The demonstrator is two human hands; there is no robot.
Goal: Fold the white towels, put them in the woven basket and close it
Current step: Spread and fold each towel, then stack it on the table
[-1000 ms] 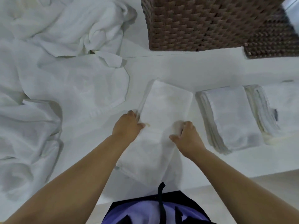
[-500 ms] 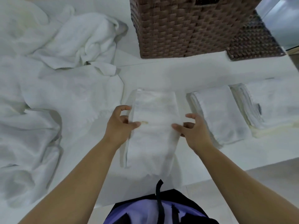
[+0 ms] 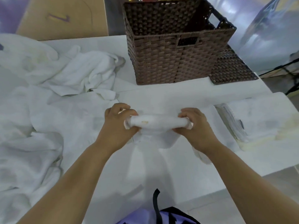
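A folded white towel [image 3: 157, 125] hangs lifted above the table, doubled over at its top edge. My left hand [image 3: 118, 123] grips its left end and my right hand [image 3: 194, 125] grips its right end, fingers curled round the fold. The brown woven basket [image 3: 171, 62] stands open at the back, beyond my hands. Its flat woven lid [image 3: 231, 68] lies on the table to the basket's right. A stack of folded white towels [image 3: 252, 120] lies at the right; part of it is hidden behind my right hand.
A heap of unfolded white towels [image 3: 48, 97] covers the left half of the white table [image 3: 161, 96]. A cardboard box [image 3: 61, 16] stands behind the table at the left. The table's near edge runs just below my forearms.
The towel lay flat on the table a second ago. Both hands took its sides, lifted it and doubled it over. The view tilted up, bringing the basket's open top into sight.
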